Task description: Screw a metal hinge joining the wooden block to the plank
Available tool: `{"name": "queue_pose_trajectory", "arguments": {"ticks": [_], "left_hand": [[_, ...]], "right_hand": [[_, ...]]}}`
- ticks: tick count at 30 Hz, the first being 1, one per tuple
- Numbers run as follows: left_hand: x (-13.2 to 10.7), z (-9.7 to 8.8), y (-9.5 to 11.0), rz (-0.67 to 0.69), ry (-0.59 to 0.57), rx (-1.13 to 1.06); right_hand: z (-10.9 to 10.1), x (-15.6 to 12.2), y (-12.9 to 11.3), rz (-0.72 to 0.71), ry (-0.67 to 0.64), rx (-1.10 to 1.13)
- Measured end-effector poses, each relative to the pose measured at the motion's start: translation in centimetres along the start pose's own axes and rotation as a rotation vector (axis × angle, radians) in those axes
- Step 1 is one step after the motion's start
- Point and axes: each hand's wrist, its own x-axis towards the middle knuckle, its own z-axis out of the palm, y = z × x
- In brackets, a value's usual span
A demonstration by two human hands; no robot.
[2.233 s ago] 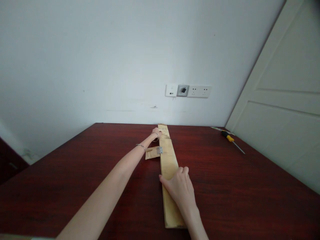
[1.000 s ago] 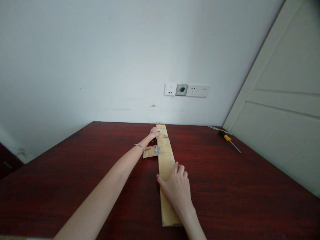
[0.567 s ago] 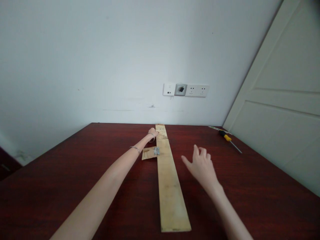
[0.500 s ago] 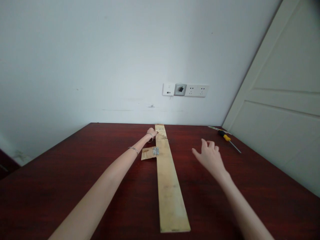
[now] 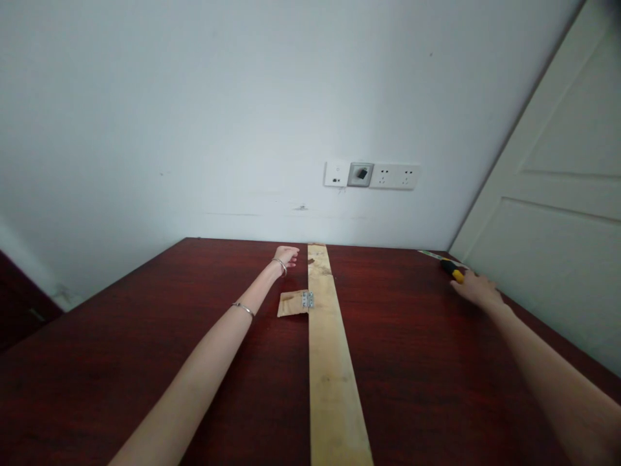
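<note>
1. Left hand (image 5: 286, 254): it lies on the dark red table (image 5: 121, 349) with the arm stretched far forward. The fingers are loosely extended and hold nothing. A thin bracelet (image 5: 280, 264) sits at the wrist.
2. Small wooden piece (image 5: 291, 303): it lies flat on the table, nearer the person than the left hand and just beside the forearm. A metal hinge (image 5: 307, 299) joins its right edge to the plank.
3. Plank (image 5: 331, 369): this long pale board lies flat, just right of the left hand. The fingertips point at its far end, and a narrow gap of table shows between them. The right hand is well apart from it, off to the right.
4. Socket panel (image 5: 371, 175): it is mounted on the white wall, above and beyond both hands.
5. Screwdriver (image 5: 453, 270): the yellow and black handle projects just beyond the right fingertips, near the far right table edge.
6. Right hand (image 5: 478, 291): it rests over the screwdriver and covers the shaft. Whether the fingers are closed around the tool cannot be told.
7. Door (image 5: 557, 246): this white panel stands just right of the right hand.
</note>
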Motion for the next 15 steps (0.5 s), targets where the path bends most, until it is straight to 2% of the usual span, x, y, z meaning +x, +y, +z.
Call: {"name": "queue_pose_trajectory", "arguments": {"ticks": [3, 8, 12, 15], "left_hand": [[-0.2, -0.8, 0.3, 0.018, -0.005, 0.006], [-1.0, -1.6, 0.7, 0.042, -0.076, 0.075], [-2.2, -2.0, 1.2, 0.061, -0.169, 0.142], [-2.9, -2.1, 1.4, 0.123, -0.267, 0.226]], "right_hand": [[0.5, 0.6, 0.0, 0.047, -0.114, 0.021], [1.8, 1.9, -0.1, 0.109, -0.193, 0.045], [3.3, 3.3, 0.0, 0.144, -0.175, 0.081], [3.9, 3.9, 0.1, 0.163, -0.139, 0.085]]}}
